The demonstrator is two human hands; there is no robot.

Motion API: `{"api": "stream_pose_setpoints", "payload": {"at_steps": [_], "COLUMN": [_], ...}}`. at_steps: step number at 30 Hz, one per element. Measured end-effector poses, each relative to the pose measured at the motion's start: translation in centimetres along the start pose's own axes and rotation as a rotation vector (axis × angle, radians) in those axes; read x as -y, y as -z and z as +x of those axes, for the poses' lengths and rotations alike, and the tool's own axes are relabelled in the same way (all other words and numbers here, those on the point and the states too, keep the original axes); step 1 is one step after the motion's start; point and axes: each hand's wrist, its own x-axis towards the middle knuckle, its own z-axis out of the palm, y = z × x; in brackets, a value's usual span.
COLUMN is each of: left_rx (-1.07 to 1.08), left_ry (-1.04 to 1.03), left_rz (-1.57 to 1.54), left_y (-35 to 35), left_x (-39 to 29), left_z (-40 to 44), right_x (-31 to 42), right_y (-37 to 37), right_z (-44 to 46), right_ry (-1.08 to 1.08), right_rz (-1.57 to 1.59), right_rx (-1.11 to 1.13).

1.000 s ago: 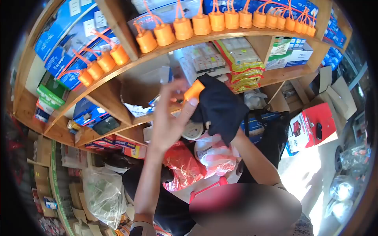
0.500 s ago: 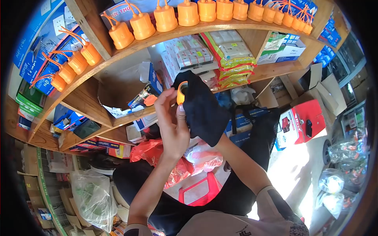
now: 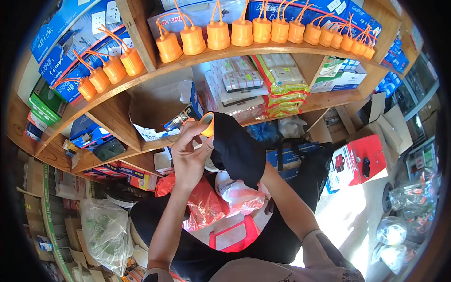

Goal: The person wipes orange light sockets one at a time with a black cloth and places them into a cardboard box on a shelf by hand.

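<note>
An orange lamp socket (image 3: 210, 129) is pinched between the thumb and fingers of my left hand (image 3: 187, 160), its round opening facing up and to the left. Black cloth (image 3: 238, 149) covers the socket's other end and wraps my right hand, holding against it. Only the wrist of my right hand (image 3: 269, 179) shows below the cloth; its fingers are hidden. Beyond my hands, a row of similar orange sockets (image 3: 218, 35) with wire leads stands along the wooden shelf edge (image 3: 188, 59).
Packs in red-yellow plastic (image 3: 285, 89) and an open carton (image 3: 159, 94) sit on the lower shelf. Red plastic bags (image 3: 202, 207) and a red stool (image 3: 237, 237) are below my hands. A red-white box (image 3: 357, 162) stands right, a clear bag (image 3: 105, 235) left.
The view has shifted, so the shelf sits lower and further right. Both hands have moved slightly left and down with the socket and cloth, and the socket's opening shows more.
</note>
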Motion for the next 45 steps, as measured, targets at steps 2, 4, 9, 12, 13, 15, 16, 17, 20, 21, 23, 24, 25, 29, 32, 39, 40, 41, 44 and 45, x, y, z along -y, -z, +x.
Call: {"api": "stream_pose_setpoints", "payload": {"at_steps": [2, 4, 9, 12, 13, 15, 16, 17, 20, 21, 23, 24, 25, 29, 32, 39, 40, 41, 44, 45], "left_rx": [0.060, 0.115, 0.301, 0.219, 0.198, 0.178, 0.181, 0.183, 0.109, 0.046, -0.010, -0.053, -0.095, 0.065, 0.152, 0.292, 0.238, 0.179, -0.026, -0.123], "left_ry": [0.015, 0.119, 0.260, -0.214, -0.264, -0.266, -0.270, -0.279, -0.303, -0.255, -0.201, -0.085, 0.032, 0.219, 0.230, 0.273, 0.160, 0.045, 0.054, 0.072], "left_rz": [-0.138, -0.128, -0.024, 0.528, 0.574, 0.584, 0.566, 0.549, 0.509, 0.480, 0.453, 0.321, 0.188, 0.239, 0.236, 0.189, 0.306, 0.423, 0.277, 0.230], "left_y": [0.1, 1.1, 2.9, 2.8, 2.7, 2.6, 2.6, 2.6, 2.6, 2.4, 1.9, 1.4, 1.1, -0.2, -0.2, 1.4, 1.7, 1.8, 1.7, 2.1], "left_x": [-0.1, -0.8, -4.3, -2.9, -3.0, -3.3, -3.6, -3.8, -3.7, -3.7, -3.1, -2.6, -2.3, -2.6, -3.0, -3.9, -3.3, -2.7, -2.1, -2.2], "left_z": [-0.2, -0.3, -0.2, 0.0, 0.0, -0.2, 0.0, 0.2, 0.8, 0.8, 0.8, 0.8, 0.8, 0.3, 0.3, 1.1, 1.1, 1.0, 1.4, 1.6], "right_x": [0.3, 0.0, -0.8, -0.7, -0.3, 0.6, 0.5, 0.5, 0.9, 1.2, -0.9, -1.1, -1.1, -1.9, -1.0, 0.1, -0.1, -0.3, -0.7, -0.4], "right_y": [-0.3, -0.8, -0.3, -1.2, -1.3, -1.0, -0.7, -0.5, 0.0, 0.2, -1.8, -2.6, -2.8, -3.4, -3.3, -1.4, -1.7, -1.9, -3.0, -3.3], "right_z": [0.1, -0.1, -0.6, -1.2, -0.9, -0.8, -0.8, -0.6, 0.4, 0.7, 0.3, 0.7, 0.9, -0.4, -1.5, -0.3, -0.3, -0.2, 0.8, 0.7], "right_ry": [0.029, -0.026, 0.025, -0.029, -0.045, -0.073, -0.073, -0.070, -0.147, -0.159, -0.038, 0.080, 0.077, -0.141, -0.120, -0.105, -0.085, -0.087, -0.095, -0.092], "right_rz": [0.052, 0.086, -0.178, -0.209, -0.242, -0.276, -0.331, -0.388, -0.260, -0.168, -0.084, 0.002, 0.001, -0.100, 0.127, -0.172, -0.204, -0.204, -0.118, -0.097], "right_rx": [-0.059, 0.005, 0.051, -0.004, -0.008, 0.004, 0.015, 0.027, 0.074, 0.096, 0.017, -0.066, -0.069, -0.112, -0.264, -0.140, -0.176, -0.176, -0.022, -0.021]}}
